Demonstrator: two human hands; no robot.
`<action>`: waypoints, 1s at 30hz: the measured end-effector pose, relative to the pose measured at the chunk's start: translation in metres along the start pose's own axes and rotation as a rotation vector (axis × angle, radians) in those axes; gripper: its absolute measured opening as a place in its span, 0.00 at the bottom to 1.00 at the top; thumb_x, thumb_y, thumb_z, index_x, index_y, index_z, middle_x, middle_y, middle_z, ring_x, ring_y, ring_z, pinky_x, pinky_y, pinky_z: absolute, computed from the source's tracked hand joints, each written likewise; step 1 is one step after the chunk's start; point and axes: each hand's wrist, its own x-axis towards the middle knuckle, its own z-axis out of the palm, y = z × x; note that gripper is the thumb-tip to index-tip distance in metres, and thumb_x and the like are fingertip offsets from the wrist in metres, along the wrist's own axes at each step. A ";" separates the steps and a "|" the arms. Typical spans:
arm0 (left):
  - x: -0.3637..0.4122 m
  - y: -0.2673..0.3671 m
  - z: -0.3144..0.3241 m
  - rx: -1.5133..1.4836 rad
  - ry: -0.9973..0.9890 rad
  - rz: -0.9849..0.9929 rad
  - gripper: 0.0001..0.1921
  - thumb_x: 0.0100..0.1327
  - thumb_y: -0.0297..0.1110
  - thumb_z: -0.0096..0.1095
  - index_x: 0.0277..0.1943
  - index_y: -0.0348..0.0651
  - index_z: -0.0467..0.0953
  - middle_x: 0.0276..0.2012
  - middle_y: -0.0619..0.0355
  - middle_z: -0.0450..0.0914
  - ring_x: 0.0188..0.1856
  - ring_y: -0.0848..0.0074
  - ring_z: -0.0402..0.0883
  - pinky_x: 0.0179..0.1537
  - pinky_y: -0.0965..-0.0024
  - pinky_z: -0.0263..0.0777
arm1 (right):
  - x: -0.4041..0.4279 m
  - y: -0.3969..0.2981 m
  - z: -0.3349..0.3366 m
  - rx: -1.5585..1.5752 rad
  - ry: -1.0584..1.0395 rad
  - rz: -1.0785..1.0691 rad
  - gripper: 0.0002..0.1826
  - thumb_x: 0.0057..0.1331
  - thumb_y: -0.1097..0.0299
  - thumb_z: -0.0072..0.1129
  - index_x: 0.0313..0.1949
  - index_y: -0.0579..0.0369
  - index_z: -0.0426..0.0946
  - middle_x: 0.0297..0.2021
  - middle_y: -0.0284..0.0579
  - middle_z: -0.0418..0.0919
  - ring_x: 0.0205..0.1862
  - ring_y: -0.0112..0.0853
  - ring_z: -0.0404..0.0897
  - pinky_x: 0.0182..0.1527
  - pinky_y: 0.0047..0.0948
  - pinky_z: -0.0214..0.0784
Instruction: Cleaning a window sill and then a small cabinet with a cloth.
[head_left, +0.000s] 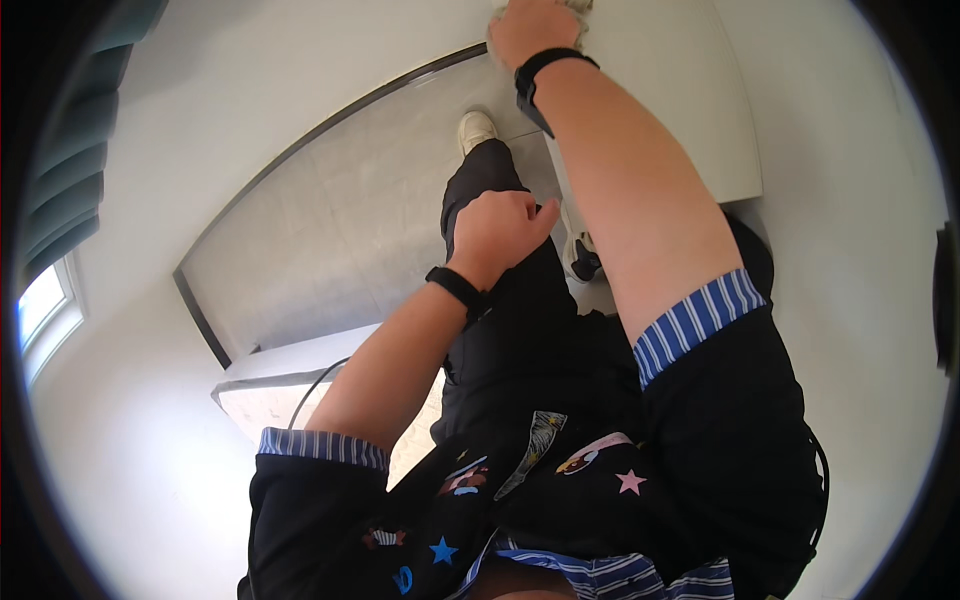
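My right hand (536, 34) reaches to the top edge of the view, its fingers closed on a light-coloured cloth (582, 9) that shows only in part around it. The cloth lies at the near side of a white cabinet (682, 105). My left hand (499, 229) hangs over my dark trouser leg, its fingers curled and nothing visible in it; the palm side is hidden. Each wrist wears a black band.
Grey floor tiles (315, 202) run along a white wall (225, 97) with a dark skirting board (337, 120). A mattress-like pad (262, 401) lies at lower left. Teal curtains (71, 180) hang beside a window (43, 307). My shoe (476, 131) stands on the floor.
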 end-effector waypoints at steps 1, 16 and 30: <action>0.001 0.007 0.004 0.045 0.121 0.113 0.27 0.69 0.57 0.57 0.27 0.41 0.85 0.19 0.53 0.83 0.19 0.64 0.84 0.30 0.62 0.78 | 0.013 0.014 -0.006 -0.013 0.013 0.021 0.30 0.80 0.50 0.39 0.68 0.59 0.70 0.69 0.74 0.65 0.63 0.62 0.75 0.47 0.52 0.80; 0.041 -0.014 -0.021 -0.194 -0.257 -0.109 0.27 0.71 0.56 0.53 0.31 0.39 0.83 0.19 0.56 0.82 0.18 0.70 0.82 0.30 0.66 0.78 | 0.043 0.027 0.027 0.059 0.197 0.064 0.25 0.77 0.52 0.48 0.59 0.58 0.79 0.60 0.59 0.77 0.53 0.49 0.83 0.45 0.47 0.81; 0.051 -0.019 -0.044 -0.257 -0.169 0.027 0.21 0.70 0.44 0.50 0.30 0.34 0.79 0.17 0.52 0.79 0.14 0.67 0.77 0.21 0.60 0.72 | -0.128 0.059 0.055 0.291 0.030 -0.121 0.24 0.69 0.47 0.61 0.56 0.48 0.76 0.58 0.57 0.72 0.48 0.53 0.84 0.46 0.50 0.81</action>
